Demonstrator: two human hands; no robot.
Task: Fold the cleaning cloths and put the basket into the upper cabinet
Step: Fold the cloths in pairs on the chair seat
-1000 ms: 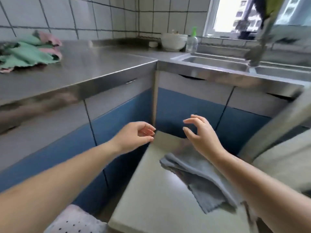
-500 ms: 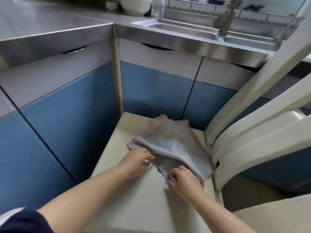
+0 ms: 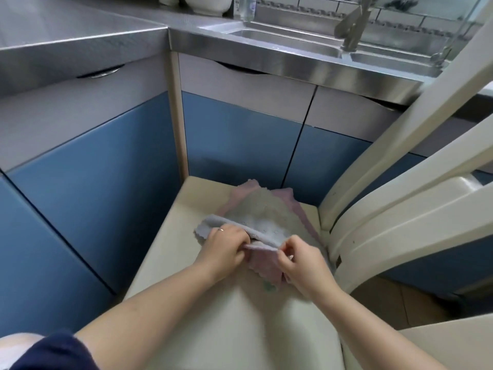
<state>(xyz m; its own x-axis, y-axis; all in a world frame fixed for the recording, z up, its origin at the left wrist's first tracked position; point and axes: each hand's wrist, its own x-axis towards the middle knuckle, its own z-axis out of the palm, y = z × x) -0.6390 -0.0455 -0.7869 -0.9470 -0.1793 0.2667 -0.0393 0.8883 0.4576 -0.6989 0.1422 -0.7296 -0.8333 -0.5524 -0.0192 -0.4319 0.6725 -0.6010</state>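
Head view | left hand (image 3: pixel 222 252) pinches grey cloth (image 3: pixel 256 220) edge | right hand (image 3: pixel 301 263) at 3 o'clock pinches same edge | pink cloth (image 3: pixel 262 264) beneath | cream seat (image 3: pixel 170 241)

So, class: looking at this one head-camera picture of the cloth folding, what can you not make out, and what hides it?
- The basket and upper cabinet: not in the head view.
- The pink cloth: mostly covered by the grey cloth and both hands.
- Fingertips of the left hand and right hand: tucked into the cloth.
- The bottle and bowl: cut off by the top edge.
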